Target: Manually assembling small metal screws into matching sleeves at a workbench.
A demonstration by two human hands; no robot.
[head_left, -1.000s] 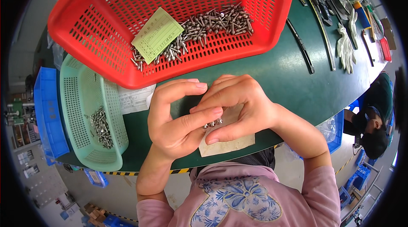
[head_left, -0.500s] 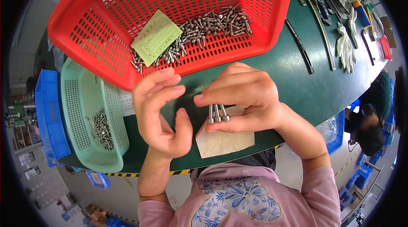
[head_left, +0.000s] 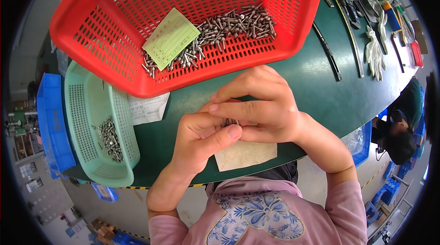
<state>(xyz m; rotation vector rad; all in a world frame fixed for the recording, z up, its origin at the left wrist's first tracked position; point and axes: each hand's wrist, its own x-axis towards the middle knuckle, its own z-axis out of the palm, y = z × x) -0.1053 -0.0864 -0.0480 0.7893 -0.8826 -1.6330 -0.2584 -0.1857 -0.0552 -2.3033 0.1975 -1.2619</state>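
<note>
Above a beige sheet at the table's near edge, my two hands meet. My right hand is closed around a few metal socket-head screws, gripped between thumb and fingers. Only bits of their shanks show; the rest is covered. My left hand is closed on the same screws from the other side, its thumb laid across the front and its fingertips partly hidden behind the right hand. A large red basket stands just beyond, with a pile of similar screws and a green paper card inside.
A mint-green basket with more screws stands left, beside a blue bin and a printed paper. White gloves, a black strip and hand tools lie at the right. A co-worker is beyond the table.
My left hand has moved right from an open pose beside the screws and closed onto them, covering their heads. My right hand keeps its grip on the screws.
</note>
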